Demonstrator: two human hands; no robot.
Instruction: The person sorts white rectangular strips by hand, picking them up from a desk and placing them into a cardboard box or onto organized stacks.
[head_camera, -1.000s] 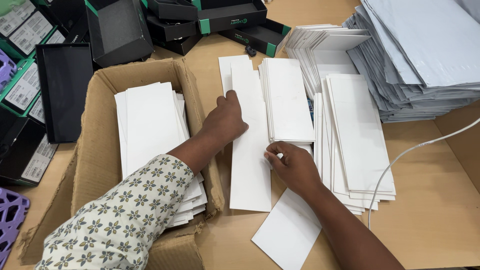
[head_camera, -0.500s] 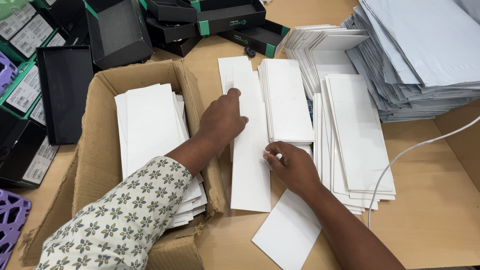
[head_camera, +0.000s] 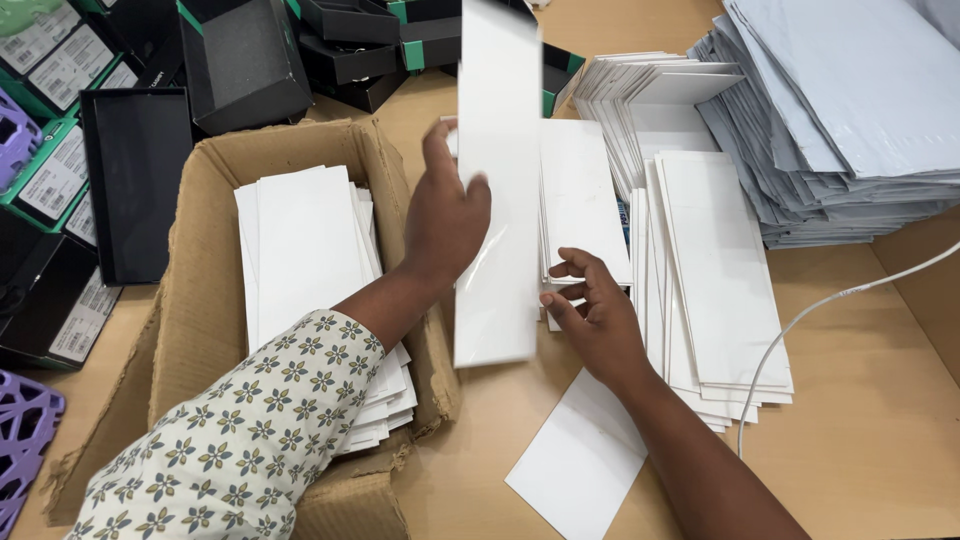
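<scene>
Left fingers (head_camera: 440, 150) pinch white card (head_camera: 497, 190) — lifted.

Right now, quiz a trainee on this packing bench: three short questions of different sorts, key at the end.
1. True or false: the left hand holds a long white card lifted off the bench.
2. Where does the stack of white cards on the left lie? A) in the cardboard box B) on the grey mailer bags C) in a black tray
3. Fill in: the right hand rests, fingers spread, beside the ____ card.

Key: 1 true; 2 A; 3 lifted.
</scene>
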